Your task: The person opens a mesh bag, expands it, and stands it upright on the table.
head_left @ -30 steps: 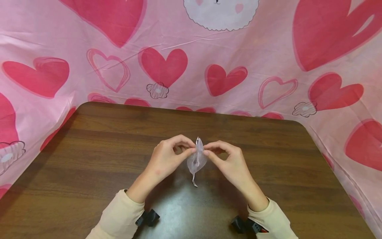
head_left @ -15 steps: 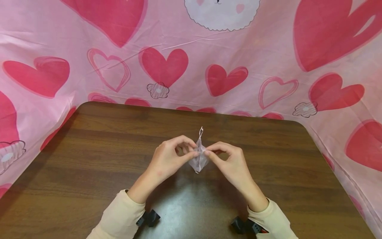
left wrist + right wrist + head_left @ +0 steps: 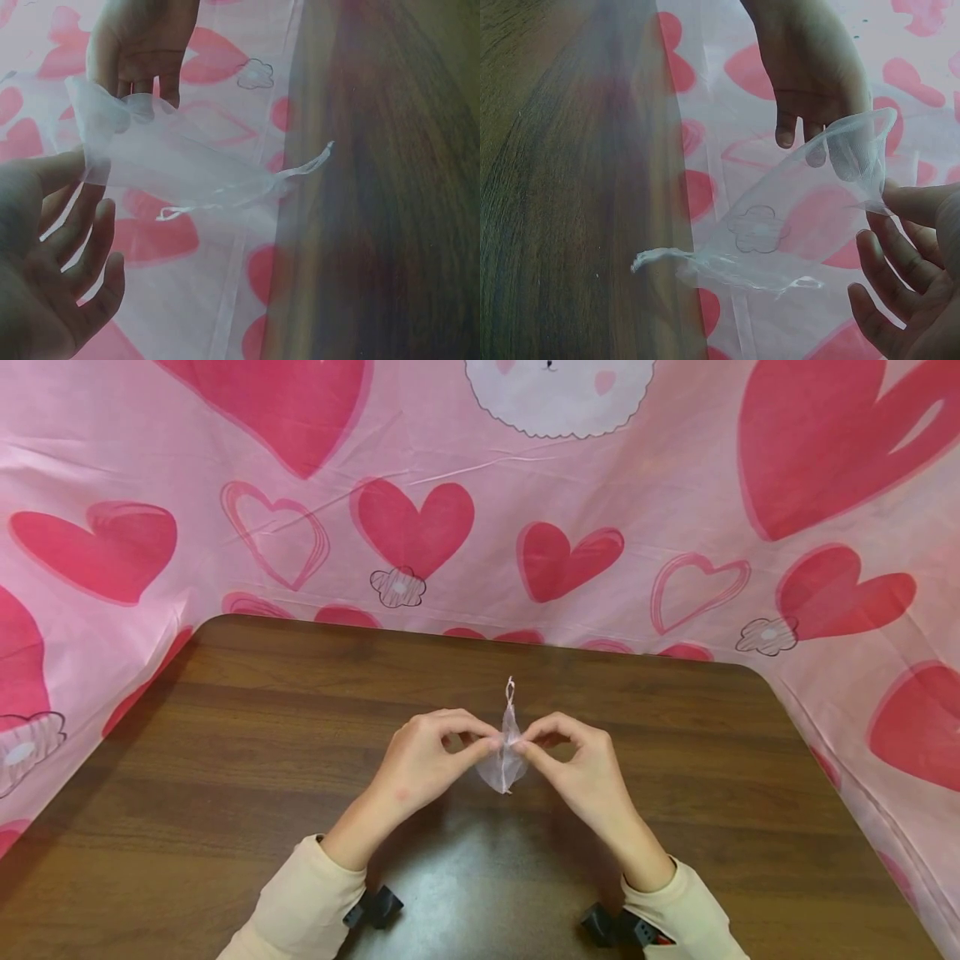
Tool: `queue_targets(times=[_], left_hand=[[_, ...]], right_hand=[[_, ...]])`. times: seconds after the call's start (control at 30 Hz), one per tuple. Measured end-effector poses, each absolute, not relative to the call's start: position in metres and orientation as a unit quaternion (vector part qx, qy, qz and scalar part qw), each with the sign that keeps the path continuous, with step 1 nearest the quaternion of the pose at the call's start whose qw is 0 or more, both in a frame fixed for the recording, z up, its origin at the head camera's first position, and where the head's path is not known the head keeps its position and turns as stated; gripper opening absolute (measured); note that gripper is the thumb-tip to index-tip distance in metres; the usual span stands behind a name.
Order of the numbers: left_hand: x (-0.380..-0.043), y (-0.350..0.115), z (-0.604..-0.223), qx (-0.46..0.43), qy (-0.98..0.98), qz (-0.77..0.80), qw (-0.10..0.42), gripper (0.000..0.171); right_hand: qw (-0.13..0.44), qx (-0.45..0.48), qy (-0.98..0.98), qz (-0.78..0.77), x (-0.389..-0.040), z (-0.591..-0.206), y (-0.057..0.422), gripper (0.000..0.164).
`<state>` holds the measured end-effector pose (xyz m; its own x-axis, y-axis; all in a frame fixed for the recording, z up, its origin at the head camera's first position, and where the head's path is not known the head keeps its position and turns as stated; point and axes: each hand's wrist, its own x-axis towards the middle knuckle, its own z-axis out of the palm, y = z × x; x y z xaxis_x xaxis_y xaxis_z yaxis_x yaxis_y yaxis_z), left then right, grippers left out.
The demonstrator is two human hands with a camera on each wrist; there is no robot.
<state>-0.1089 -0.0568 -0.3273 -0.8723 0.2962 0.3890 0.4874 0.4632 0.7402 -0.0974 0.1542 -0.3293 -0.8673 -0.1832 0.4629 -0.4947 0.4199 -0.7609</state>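
Note:
A sheer white organza drawstring pouch [image 3: 504,774] is held up over the middle of the table. My left hand [image 3: 422,753] pinches its left side between thumb and index finger. From the other side my right hand [image 3: 576,757] does the same with its thumb and index finger. The looped drawstring [image 3: 510,690] sticks out past the far end of the pouch, and a short string end shows at the near end. In the right wrist view the pouch [image 3: 787,202] looks see-through, its strings [image 3: 660,257] hanging from the gathered end. No contents show through the mesh.
The dark wooden table [image 3: 225,760] stretches around both hands. Pink cloth [image 3: 480,560] printed with red hearts surrounds its back and sides. Black wrist devices [image 3: 384,907] sit at both beige sleeve cuffs [image 3: 303,897].
Over the last second the pouch has turned between my fingertips: the string loop now points away at the far end, and the long string that hung toward me is gone from there. Both hands stay nearly in place.

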Motion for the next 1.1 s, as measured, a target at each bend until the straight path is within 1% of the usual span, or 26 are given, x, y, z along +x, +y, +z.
queue_targets(times=[0.27,0.6,0.83,0.97,1.1], left_hand=[[-0.1074,-0.0565,-0.3266,-0.202,-0.846,-0.480,0.108,0.007],[-0.1085,-0.0559,-0.3277,-0.220,-0.838,-0.490,0.097,0.010],[-0.1073,-0.0560,-0.3254,-0.244,-0.835,-0.486,0.081,0.017],[-0.1063,-0.0556,-0.3246,-0.257,-0.836,-0.477,0.085,0.020],[-0.1063,-0.0556,-0.3249,-0.262,-0.834,-0.474,0.099,0.018]], right_hand=[[0.130,0.206,-0.826,0.508,-0.0965,-0.3282,0.1520,0.011],[0.160,0.213,-0.814,0.516,-0.0969,-0.3290,0.1523,0.007],[0.165,0.215,-0.811,0.518,-0.0962,-0.3280,0.1530,0.007],[0.166,0.219,-0.811,0.517,-0.0964,-0.3285,0.1533,0.008],[0.165,0.231,-0.811,0.512,-0.0967,-0.3292,0.1528,0.010]])
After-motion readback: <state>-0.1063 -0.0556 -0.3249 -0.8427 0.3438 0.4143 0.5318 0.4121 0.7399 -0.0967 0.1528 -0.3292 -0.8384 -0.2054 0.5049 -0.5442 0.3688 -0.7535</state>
